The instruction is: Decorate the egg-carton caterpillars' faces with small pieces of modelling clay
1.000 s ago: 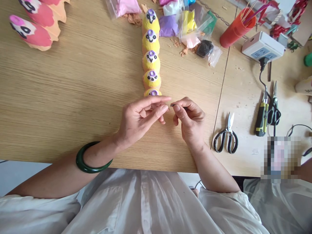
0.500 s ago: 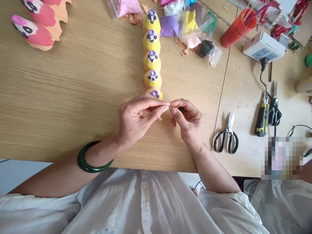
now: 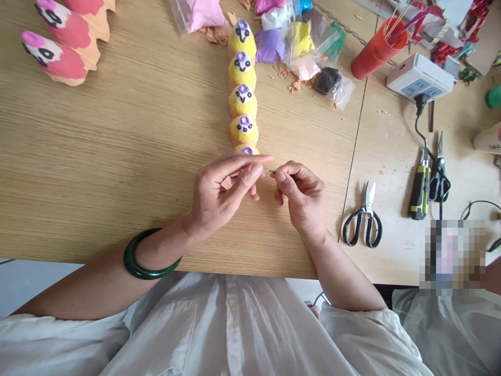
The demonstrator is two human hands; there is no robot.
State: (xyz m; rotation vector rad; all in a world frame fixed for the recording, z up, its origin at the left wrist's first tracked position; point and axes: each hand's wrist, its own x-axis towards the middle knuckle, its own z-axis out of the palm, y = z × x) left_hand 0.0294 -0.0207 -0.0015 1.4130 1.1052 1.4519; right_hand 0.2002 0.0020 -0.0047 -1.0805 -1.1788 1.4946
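My right hand (image 3: 303, 190) pinches a small piece of black clay (image 3: 272, 172) between thumb and index finger; its dark tip pokes out to the left, and the rest is mostly hidden. Just left of it, my left hand (image 3: 223, 190) has its index finger stretched out and the thumb apart, with nothing visible in it. Beyond my hands lies a row of yellow bumps (image 3: 242, 99) with white faces, black eyes and purple rings on top. My left hand partly covers the nearest bump.
Bags of coloured clay (image 3: 271, 46) and a black clay lump (image 3: 327, 81) lie at the back. Pink figures (image 3: 66, 62) stand at far left. To the right are scissors (image 3: 368, 209), a yellow-black tool (image 3: 420, 190), a power socket (image 3: 420, 78) and a red cup (image 3: 378, 49). Another person's sleeve (image 3: 450, 329) shows lower right.
My left thumb and index finger have parted and drawn back left from my right fingertips. The dark piece stays in my right hand. The view has shifted slightly.
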